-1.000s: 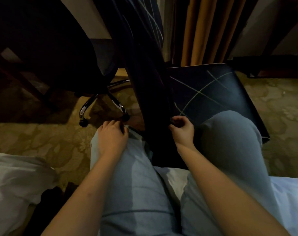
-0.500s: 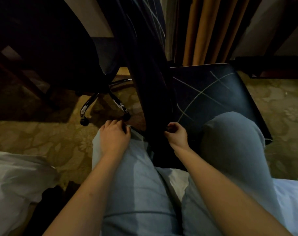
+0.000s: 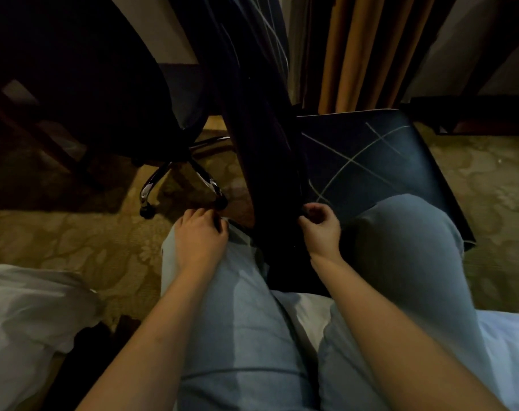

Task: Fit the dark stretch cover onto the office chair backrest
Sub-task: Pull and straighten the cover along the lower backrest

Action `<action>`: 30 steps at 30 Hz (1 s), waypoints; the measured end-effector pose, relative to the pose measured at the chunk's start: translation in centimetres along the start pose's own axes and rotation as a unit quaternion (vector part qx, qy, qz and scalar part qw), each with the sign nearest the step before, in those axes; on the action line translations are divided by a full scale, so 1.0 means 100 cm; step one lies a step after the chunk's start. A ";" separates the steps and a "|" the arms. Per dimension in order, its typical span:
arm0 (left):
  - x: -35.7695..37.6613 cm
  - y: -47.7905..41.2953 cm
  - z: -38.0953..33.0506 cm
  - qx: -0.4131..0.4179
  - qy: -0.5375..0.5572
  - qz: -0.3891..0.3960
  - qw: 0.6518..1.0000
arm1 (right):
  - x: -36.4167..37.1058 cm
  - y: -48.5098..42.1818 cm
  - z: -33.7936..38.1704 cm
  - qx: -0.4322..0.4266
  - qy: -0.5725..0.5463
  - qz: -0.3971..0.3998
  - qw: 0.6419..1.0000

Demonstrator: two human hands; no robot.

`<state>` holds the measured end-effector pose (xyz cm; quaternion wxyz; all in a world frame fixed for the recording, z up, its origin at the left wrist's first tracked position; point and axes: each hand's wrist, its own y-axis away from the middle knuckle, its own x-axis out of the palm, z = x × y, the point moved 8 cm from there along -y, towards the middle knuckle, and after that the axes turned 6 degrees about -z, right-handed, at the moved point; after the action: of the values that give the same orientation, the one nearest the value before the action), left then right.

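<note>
1. i see the dark stretch cover [image 3: 261,161] hanging upright between my knees, beside the patterned seat [image 3: 371,161].
2. right hand [image 3: 320,229] pinches its lower edge.
3. left hand [image 3: 200,237] on left knee; grip unclear.

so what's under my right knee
The dark seat with pale crossing lines lies under the right knee. The knee covers its near part, so contact cannot be told.

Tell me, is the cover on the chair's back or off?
On. The dark cover runs down the chair's upright back to where the right hand pinches its bottom edge.
</note>
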<state>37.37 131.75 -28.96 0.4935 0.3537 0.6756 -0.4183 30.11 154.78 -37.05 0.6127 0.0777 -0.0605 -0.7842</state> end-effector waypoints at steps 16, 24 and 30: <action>0.002 0.001 0.003 -0.002 0.001 0.013 1.000 | -0.019 0.004 0.032 -0.030 -0.074 -0.028 0.996; 0.003 0.000 0.003 -0.012 -0.007 0.013 1.000 | 0.017 0.005 -0.016 0.033 0.080 0.049 0.995; 0.002 0.000 0.004 -0.016 -0.011 0.020 1.000 | 0.018 0.003 -0.022 0.042 0.071 0.040 0.996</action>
<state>37.44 131.44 -29.26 0.5142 0.3549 0.6697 -0.4015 30.37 152.98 -39.22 0.6424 0.1566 -0.0525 -0.7484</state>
